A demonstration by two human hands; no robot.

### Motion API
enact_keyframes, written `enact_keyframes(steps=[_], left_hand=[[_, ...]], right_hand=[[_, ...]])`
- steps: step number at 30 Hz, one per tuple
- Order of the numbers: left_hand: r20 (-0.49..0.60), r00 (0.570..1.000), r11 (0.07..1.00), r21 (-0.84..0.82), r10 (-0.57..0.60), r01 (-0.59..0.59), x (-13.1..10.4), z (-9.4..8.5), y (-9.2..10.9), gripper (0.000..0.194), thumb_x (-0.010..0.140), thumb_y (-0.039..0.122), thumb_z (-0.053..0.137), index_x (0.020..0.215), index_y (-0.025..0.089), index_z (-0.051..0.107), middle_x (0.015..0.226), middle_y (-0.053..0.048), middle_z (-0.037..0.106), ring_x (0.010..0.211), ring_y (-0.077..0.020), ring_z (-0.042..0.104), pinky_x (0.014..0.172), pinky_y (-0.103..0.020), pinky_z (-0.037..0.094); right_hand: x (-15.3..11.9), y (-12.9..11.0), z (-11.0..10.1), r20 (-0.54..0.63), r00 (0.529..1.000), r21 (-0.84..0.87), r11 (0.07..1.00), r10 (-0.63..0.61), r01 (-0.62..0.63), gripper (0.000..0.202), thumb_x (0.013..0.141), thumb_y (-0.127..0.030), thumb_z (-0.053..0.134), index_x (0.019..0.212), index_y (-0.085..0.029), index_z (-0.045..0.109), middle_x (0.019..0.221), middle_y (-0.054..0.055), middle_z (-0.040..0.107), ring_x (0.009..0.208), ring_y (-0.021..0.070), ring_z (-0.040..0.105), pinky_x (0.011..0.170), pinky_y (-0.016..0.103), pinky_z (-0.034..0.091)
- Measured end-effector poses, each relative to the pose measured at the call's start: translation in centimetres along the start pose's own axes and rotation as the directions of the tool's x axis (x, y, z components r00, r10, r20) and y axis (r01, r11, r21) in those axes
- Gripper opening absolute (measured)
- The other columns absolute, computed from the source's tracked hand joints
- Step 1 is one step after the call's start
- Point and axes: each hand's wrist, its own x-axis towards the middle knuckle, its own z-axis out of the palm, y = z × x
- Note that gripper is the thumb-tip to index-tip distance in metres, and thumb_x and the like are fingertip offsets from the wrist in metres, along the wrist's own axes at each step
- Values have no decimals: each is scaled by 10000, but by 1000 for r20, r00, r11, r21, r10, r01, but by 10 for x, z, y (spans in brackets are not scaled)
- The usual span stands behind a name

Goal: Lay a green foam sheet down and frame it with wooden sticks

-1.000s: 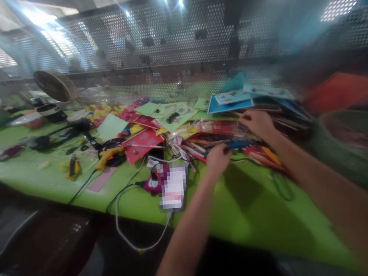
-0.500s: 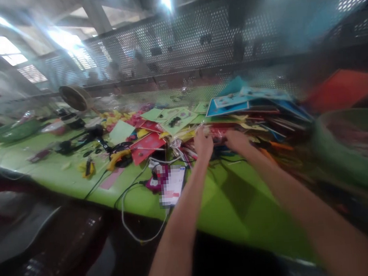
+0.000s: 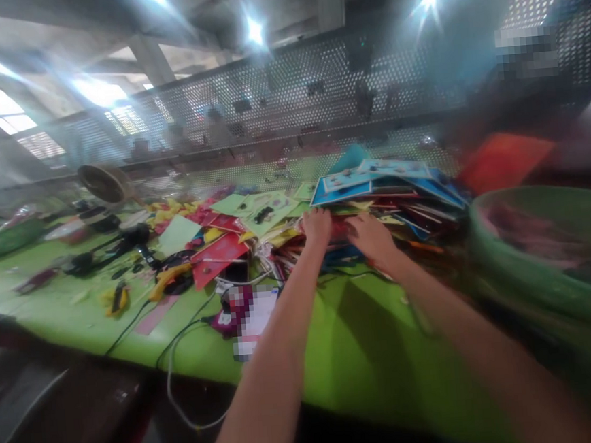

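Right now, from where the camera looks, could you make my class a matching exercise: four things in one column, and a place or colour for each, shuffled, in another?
Things
1. Left hand
2. Fan
3. Large tub
4. Flat strip

Places and colours
A. Green, at the picture's right edge
B. At the pile of cards, beside the right hand
C. Pink, near the table's front edge
D. Back left, with a round head

Pairs: 1-B, 2-D, 3-A, 4-C

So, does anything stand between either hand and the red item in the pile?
Nothing visible does. The left hand and right hand are at either side of the red item, with the blue cards behind it. Blur hides whether either hand grips it.
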Motion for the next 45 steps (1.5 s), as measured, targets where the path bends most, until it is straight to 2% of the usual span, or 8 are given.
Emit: enact_keyframes(steps=[7, 14, 20, 26, 30, 34, 39, 45], left_hand=[[16, 996, 988, 126, 92, -93, 11, -1, -2, 344, 1009, 98, 412, 1120, 98, 738, 1150, -186, 759, 1114, -246, 679, 1203, -440, 267], [46, 993, 982, 148, 111, -116, 14, -14, -8, 338, 987, 68, 439, 1084, 95, 762, 1092, -196, 776, 1058, -262, 719, 1130, -415, 342], [89, 995, 987, 150, 39, -52, 11, -22, -17, 208, 950, 132, 600, 1053, 101, 778, 1059, -207, 782, 1045, -289, 728, 1055, -391, 407], [131, 990, 980, 195, -50, 23, 9, -32, -30, 282, 960, 77, 516, 1024, 81, 791, 1058, -232, 780, 1090, -282, 723, 1061, -399, 404], [167, 980, 974, 218, -106, 68, 7, -40, -41, 333, 943, 30, 472, 1050, 75, 784, 1120, -245, 768, 1115, -288, 721, 1100, -446, 377], [212, 965, 969, 223, -154, 106, 3, -44, -46, 326, 905, 50, 523, 1122, 99, 760, 1138, -231, 771, 1126, -308, 721, 1122, -512, 364], [269, 954, 980, 178, -136, 89, -2, -49, -38, 389, 887, 122, 597, 1256, 161, 711, 1224, -202, 762, 1176, -330, 698, 1157, -569, 333], [321, 947, 1000, 1, 20, -21, -7, -54, -7, 410, 972, 407, 572, 1342, 267, 681, 1401, -90, 703, 1229, -272, 674, 1029, -333, 478]], right_hand=[[6, 12, 6, -69, 998, 17, 1000, -3, 4, 350, 946, -248, 588, 1268, -186, 711, 1257, 154, 700, 1178, 307, 632, 999, 405, 507], [6, 19, 5, -125, 992, 81, 997, 10, 0, 324, 934, -191, 558, 1207, -192, 731, 1274, 118, 723, 1143, 276, 666, 970, 390, 529], [14, 27, -10, -174, 982, 86, 995, 68, -53, 354, 972, -200, 483, 1214, -201, 742, 1264, 120, 727, 1076, 263, 692, 906, 371, 536], [23, 63, -19, -120, 988, 31, 995, 102, -99, 293, 913, -216, 554, 1063, -233, 804, 1154, 116, 747, 1077, 289, 675, 905, 397, 530], [21, 76, -8, -91, 991, 15, 995, 96, -95, 344, 910, -218, 565, 1170, -245, 788, 1210, 126, 727, 1107, 278, 654, 963, 398, 525], [19, 66, -1, -138, 982, 6, 992, 125, -125, 422, 916, -213, 547, 1297, -222, 730, 1361, 161, 635, 1167, 306, 627, 969, 434, 532], [19, 50, -4, -195, 971, 13, 990, 140, -141, 371, 917, -185, 509, 1159, -198, 789, 1235, 165, 653, 1097, 308, 645, 921, 426, 528], [15, 44, 2, -217, 969, 51, 992, 121, -113, 360, 870, -195, 544, 1136, -189, 786, 1169, 136, 712, 1045, 291, 653, 911, 408, 523]])
